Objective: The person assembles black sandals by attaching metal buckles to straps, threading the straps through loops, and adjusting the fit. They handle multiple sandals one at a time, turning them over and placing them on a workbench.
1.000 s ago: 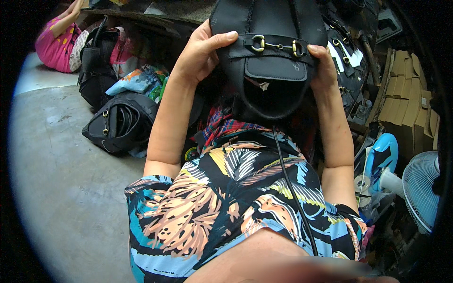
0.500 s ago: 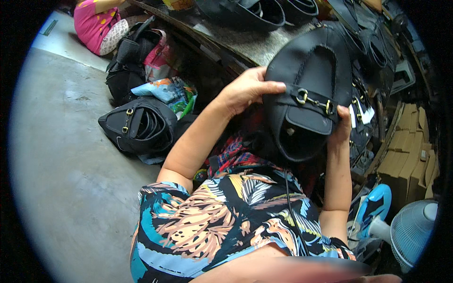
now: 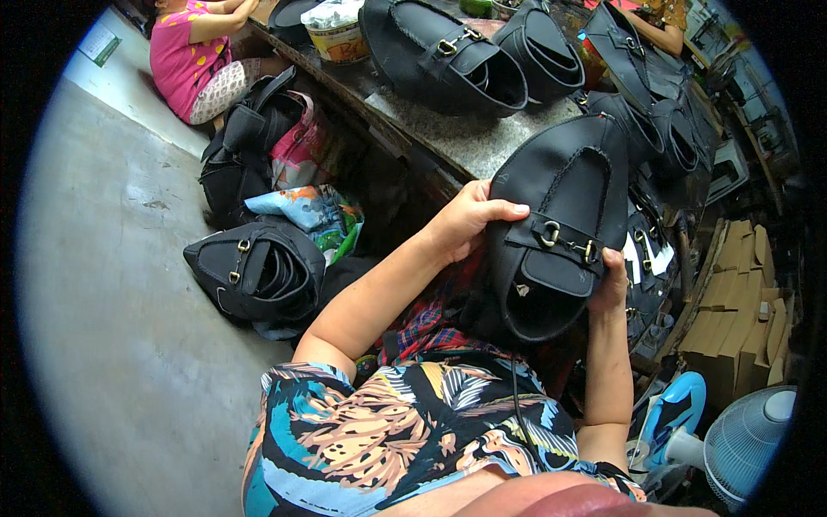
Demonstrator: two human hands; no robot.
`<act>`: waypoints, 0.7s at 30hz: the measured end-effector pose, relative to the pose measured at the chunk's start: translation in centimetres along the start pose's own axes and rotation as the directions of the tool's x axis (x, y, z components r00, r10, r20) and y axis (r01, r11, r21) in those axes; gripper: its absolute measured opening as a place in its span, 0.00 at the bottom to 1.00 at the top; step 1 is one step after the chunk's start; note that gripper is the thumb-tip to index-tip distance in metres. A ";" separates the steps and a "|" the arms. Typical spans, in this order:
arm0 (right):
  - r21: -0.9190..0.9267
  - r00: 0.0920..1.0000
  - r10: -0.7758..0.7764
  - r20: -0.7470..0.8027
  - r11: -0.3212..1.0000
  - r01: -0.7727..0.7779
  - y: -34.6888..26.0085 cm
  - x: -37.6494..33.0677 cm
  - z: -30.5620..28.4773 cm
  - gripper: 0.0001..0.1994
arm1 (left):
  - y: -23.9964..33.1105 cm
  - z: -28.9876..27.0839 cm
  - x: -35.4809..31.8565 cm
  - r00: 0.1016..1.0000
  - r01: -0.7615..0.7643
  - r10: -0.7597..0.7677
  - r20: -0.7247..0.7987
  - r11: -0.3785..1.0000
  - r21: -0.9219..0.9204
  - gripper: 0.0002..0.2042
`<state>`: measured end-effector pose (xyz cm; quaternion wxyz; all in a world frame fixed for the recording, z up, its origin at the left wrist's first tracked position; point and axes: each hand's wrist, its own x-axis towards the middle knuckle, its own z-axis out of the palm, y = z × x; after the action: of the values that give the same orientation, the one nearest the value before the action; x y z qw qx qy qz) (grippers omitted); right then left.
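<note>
Between my two hands I hold a black leather loafer upper [image 3: 564, 189] with a gold horsebit buckle across it. Its pointed end tilts away from me and its open end faces my lap. My left hand [image 3: 478, 218] grips the left edge, thumb on top near the strap and fingers hidden beneath. On the other edge, my right hand [image 3: 610, 280] is closed beside the buckle, its thumb showing and most fingers hidden behind the leather. A small pale spot shows inside the opening.
Nested black uppers [image 3: 448, 65] lie on the worktable [image 3: 465, 142]. Another stack [image 3: 250, 271] sits at my left, below a bag. Cardboard pieces [image 3: 732, 302] and a fan [image 3: 748, 439] stand at right. A person in pink [image 3: 185, 56] sits far left; another person's arm [image 3: 659, 34] shows far right.
The view has tilted up, so more of the worktable and the people beyond it show. The upper and both hands sit lower in the picture, with the grip much the same.
</note>
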<state>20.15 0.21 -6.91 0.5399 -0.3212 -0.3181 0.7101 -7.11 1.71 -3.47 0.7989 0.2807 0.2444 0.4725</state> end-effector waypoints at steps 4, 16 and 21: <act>-0.005 1.000 -0.010 -0.012 1.000 0.010 -0.1 -0.1 -0.1 0.26 | 0.0 0.0 0.3 1.000 -0.004 0.004 0.028 1.000 -0.009 0.12; -0.070 0.999 0.019 -0.049 0.997 -0.022 -0.3 0.1 0.8 0.20 | 0.2 -0.6 -0.8 0.997 -0.014 -0.001 0.078 0.983 0.181 0.25; -0.048 0.997 -0.029 0.078 0.998 0.032 -0.6 0.3 0.7 0.23 | -0.4 -1.0 -1.0 0.996 -0.071 0.066 0.068 0.995 0.076 0.18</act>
<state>19.80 0.56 -6.06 0.5298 -0.3016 -0.3612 0.7056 -7.94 0.91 -4.30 0.7781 0.3351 0.2268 0.4804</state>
